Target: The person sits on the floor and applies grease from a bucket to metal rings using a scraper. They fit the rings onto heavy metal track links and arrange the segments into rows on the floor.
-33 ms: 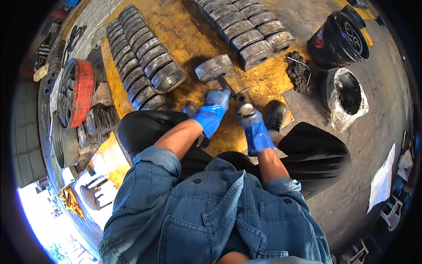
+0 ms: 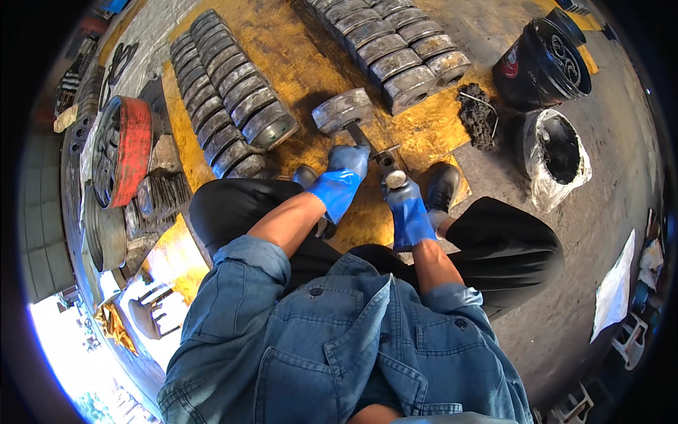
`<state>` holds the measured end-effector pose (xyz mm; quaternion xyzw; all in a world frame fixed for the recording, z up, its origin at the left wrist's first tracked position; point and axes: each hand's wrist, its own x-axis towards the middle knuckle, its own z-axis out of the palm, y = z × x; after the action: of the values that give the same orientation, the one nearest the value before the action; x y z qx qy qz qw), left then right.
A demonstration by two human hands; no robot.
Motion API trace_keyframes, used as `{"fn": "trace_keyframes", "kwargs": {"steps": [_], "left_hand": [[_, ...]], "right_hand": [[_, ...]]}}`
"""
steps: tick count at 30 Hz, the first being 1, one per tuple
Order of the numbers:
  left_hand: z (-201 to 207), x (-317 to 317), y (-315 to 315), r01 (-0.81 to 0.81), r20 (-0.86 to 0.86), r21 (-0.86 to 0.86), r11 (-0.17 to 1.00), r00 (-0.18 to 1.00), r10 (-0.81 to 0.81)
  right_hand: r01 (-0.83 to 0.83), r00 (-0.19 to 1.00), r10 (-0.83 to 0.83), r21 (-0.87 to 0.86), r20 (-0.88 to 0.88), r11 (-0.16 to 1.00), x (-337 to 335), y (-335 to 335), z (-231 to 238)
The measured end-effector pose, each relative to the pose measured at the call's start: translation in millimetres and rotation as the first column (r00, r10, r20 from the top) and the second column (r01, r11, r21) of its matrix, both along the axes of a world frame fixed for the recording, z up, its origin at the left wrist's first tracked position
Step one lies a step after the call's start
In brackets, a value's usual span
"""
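My left hand (image 2: 349, 161), in a blue rubber glove, is closed around a dark flat metal bar (image 2: 358, 134). The bar's far end meets a thick, rounded metal block (image 2: 343, 111) lying on the yellow-stained floor. Just to the right, my gloved right hand (image 2: 404, 196) is closed on what looks like a hammer (image 2: 395, 179), its round metal end facing up. A thin crosswise rod (image 2: 387, 150) shows beyond that; whether it belongs to the hammer cannot be told. My right fingers are partly hidden behind the round end.
Rows of similar metal blocks (image 2: 236, 81) stand ahead on the left, and more blocks (image 2: 392, 49) ahead on the right. To the right are a black bucket (image 2: 530, 71), a dark clump (image 2: 478, 116) and a white bag (image 2: 575, 173) with black contents. A red-rimmed wheel (image 2: 134, 148) stands left.
The round end of the hammer and the thin rod have shifted very slightly toward me. My left hand, the bar and the metal block look nearly the same.
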<state>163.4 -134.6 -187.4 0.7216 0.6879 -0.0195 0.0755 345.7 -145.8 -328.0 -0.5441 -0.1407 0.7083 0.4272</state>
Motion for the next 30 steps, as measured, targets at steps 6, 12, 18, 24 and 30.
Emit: {"fn": "trace_keyframes", "kwargs": {"steps": [6,12,18,24,30], "left_hand": [[-2.6,-11.9,-4.4,-0.100,0.090,0.043,0.994,0.991,0.096],[22.4,-5.9,-0.2,-0.061,0.029,-0.073,0.995,0.998,0.063],[13.5,-9.1,-2.1,-0.154,0.064,-0.077,0.985,0.985,0.159],[12.9,-12.6,-0.9,-0.012,0.067,-0.115,0.993,0.998,0.020],[10.2,-8.1,-2.1,-0.028,0.092,-0.064,0.998,0.995,0.034]], "right_hand": [[-0.104,0.707,0.141,0.096,-0.693,0.990,9.9,-5.1,89.6],[0.140,0.820,-0.332,-0.399,-0.467,0.906,-12.0,5.8,55.9],[-0.190,0.904,0.274,0.265,-0.327,0.945,-1.1,-5.3,81.5],[-0.291,0.954,0.257,0.280,0.153,0.915,-14.8,8.5,-1.4],[-0.489,0.857,0.345,0.390,0.383,0.780,-5.1,-8.6,15.1]]}}
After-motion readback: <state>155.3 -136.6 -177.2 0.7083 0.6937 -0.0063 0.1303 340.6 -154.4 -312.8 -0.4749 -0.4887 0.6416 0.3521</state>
